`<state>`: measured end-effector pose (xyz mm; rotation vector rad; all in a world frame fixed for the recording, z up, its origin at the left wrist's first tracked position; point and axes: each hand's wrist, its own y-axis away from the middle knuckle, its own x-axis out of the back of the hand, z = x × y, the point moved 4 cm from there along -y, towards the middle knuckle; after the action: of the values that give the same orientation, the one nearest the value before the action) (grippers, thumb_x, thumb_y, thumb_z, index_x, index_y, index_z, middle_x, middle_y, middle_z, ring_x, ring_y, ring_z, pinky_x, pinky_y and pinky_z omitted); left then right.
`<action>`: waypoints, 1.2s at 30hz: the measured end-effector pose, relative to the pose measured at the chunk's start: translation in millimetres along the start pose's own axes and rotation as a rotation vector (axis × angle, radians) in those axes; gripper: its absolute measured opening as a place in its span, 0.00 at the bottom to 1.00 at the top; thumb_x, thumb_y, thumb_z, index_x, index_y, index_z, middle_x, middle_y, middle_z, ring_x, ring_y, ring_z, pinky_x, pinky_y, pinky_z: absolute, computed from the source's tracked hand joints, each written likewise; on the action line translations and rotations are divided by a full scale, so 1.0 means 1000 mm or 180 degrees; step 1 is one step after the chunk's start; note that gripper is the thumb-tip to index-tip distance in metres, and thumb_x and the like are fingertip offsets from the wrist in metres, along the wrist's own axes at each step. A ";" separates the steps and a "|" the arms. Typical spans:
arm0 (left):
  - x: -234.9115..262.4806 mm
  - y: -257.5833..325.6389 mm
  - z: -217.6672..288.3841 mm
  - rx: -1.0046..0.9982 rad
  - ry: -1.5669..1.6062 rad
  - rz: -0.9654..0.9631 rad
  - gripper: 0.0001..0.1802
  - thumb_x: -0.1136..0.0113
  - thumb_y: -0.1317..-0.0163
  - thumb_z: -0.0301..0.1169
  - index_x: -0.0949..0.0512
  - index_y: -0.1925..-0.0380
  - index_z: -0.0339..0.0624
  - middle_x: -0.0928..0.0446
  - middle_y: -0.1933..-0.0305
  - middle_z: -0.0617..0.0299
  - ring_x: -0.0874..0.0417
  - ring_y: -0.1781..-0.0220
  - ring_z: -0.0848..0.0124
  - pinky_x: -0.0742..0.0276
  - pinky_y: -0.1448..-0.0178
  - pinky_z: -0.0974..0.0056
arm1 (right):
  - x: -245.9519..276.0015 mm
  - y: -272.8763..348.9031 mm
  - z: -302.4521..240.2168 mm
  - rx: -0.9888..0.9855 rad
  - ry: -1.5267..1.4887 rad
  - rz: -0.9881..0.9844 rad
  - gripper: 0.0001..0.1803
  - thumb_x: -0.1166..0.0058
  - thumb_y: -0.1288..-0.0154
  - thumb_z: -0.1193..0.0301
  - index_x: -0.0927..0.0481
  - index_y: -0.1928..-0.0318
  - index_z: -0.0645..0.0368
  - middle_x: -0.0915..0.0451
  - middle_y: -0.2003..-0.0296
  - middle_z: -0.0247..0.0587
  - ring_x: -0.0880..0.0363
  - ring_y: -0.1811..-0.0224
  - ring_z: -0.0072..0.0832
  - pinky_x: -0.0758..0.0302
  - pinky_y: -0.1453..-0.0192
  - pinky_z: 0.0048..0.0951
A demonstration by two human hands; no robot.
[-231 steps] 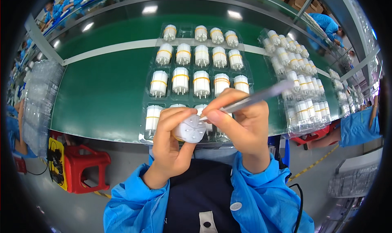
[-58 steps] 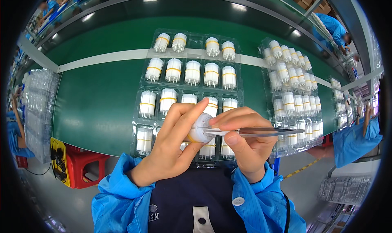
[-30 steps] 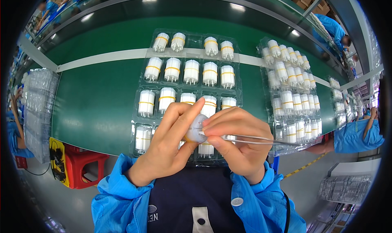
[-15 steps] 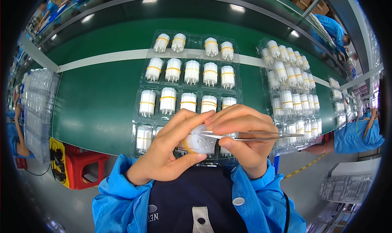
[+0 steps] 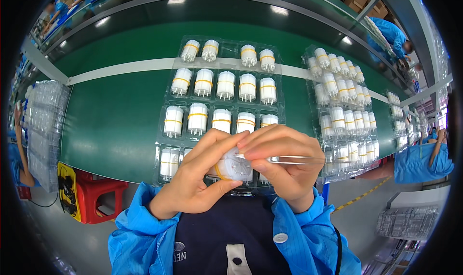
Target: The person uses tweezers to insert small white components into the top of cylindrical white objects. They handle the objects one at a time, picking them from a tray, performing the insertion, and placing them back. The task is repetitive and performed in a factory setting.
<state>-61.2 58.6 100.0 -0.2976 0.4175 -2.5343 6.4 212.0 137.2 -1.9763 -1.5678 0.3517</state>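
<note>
One white cylinder [image 5: 237,168], ringed by a thin yellow band, sits wrapped in the curled fingers of the left hand [image 5: 193,181], its pale, rounded end turned to the right, above the near row of a clear plastic tray [image 5: 229,51]. The right hand [image 5: 289,161] pinches slim, shiny metal tweezers [image 5: 301,160], their tips reaching the cylinder's end; fingers hide the exact contact. Beyond, matching banded cylinders [image 5: 225,85] with thin prongs lie in moulded pockets on the smooth green bench [image 5: 115,116]. Glossy, crinkled clear packaging [image 5: 48,130] is piled to the left
</note>
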 end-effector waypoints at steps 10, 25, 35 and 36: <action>0.002 0.002 -0.007 -0.0217 -0.0592 0.0511 0.34 0.35 0.49 0.15 0.29 0.38 0.33 0.28 0.46 0.47 0.23 0.47 0.56 0.26 0.44 0.60 | 0.005 -0.007 -0.006 0.0267 0.0116 -0.0206 0.11 0.33 0.48 0.79 0.15 0.61 0.65 0.15 0.65 0.47 0.15 0.62 0.37 0.19 0.59 0.33; -0.011 0.000 -0.004 -0.0636 -0.1558 0.0958 0.34 0.36 0.48 0.19 0.31 0.38 0.30 0.30 0.42 0.44 0.30 0.42 0.49 0.36 0.36 0.51 | -0.006 0.014 0.005 -0.0146 -0.0035 0.0655 0.09 0.36 0.42 0.80 0.16 0.59 0.66 0.15 0.62 0.51 0.16 0.61 0.33 0.21 0.57 0.28; -0.011 0.005 -0.009 -0.0404 -0.1151 0.1186 0.33 0.35 0.50 0.17 0.29 0.40 0.31 0.29 0.44 0.45 0.28 0.45 0.51 0.32 0.40 0.54 | -0.007 0.010 0.002 -0.0132 0.0099 0.0533 0.07 0.36 0.41 0.80 0.16 0.62 0.67 0.15 0.64 0.50 0.15 0.62 0.33 0.21 0.58 0.28; -0.011 0.005 -0.009 -0.0403 -0.1142 0.1187 0.33 0.35 0.50 0.17 0.29 0.40 0.31 0.29 0.44 0.45 0.28 0.45 0.51 0.32 0.40 0.54 | -0.006 0.011 0.003 -0.0126 0.0099 0.0534 0.07 0.36 0.41 0.80 0.16 0.61 0.67 0.15 0.64 0.50 0.15 0.62 0.33 0.21 0.57 0.29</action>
<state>-52.3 62.8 88.9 -0.6463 0.4444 -2.0424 11.6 205.2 127.7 -2.1399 -1.4034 0.3574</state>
